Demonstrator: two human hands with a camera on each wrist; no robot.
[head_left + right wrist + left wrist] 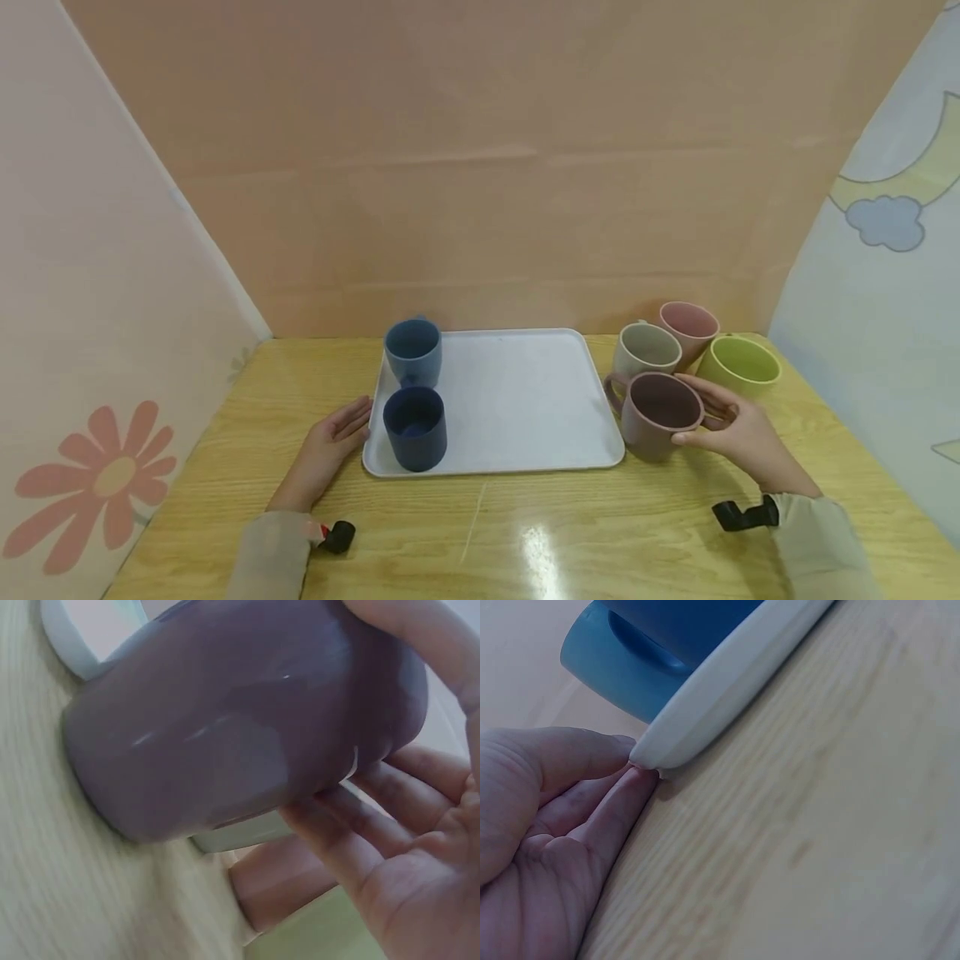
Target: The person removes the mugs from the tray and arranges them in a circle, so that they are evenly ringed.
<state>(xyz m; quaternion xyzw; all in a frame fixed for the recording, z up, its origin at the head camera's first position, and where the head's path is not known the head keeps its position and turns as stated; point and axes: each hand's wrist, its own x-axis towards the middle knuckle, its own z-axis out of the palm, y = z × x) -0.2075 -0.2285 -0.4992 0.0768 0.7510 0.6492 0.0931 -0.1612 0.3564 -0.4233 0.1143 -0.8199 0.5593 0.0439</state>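
Note:
A white tray [525,400] lies on the wooden table. My left hand [330,446] is at its left edge; in the left wrist view thumb and fingers [619,799] pinch the tray's rim [697,712]. On the tray's left side stand a blue mug [416,367] and, nearer me, a navy mug [417,442]. Just off the tray's right edge is a mauve mug [651,433], upright, its handle facing left. My right hand [738,433] grips it from the right, thumb in front and fingers behind [337,840]. Whether its base touches the table I cannot tell.
Behind the mauve mug, a pale grey mug [637,358], a pink mug [693,329] and a green mug [738,371] stand close together. Printed panels rise at both sides, and an orange-brown backdrop [487,208] stands behind the table [420,533].

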